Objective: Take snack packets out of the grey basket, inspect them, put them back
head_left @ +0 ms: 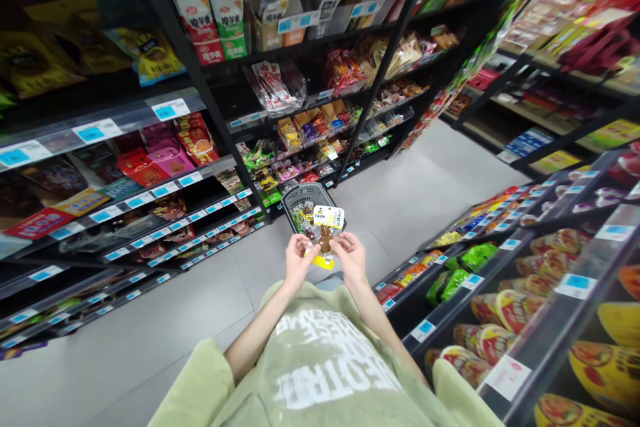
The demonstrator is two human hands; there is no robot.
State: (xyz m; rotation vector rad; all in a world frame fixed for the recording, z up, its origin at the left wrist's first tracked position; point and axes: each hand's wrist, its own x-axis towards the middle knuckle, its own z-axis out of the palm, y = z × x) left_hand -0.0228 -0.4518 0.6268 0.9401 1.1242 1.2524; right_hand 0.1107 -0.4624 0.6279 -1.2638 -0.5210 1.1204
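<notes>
Between my two hands is a small snack packet, with a white and yellow top, a clear middle showing something brown, and a yellow lower edge. My left hand pinches its left side. On the opposite side, the fingers of my right hand close on the packet's edge. Just beyond and below the packet, a grey shopping basket holds several colourful packets. The packet hides part of the basket's inside.
Dark shelves with bagged snacks line the left side and front. Small bins of wrapped snacks fill the front shelves. Along the right, a low shelf holds cup noodles and green bags. Grey tiled floor runs between the shelves.
</notes>
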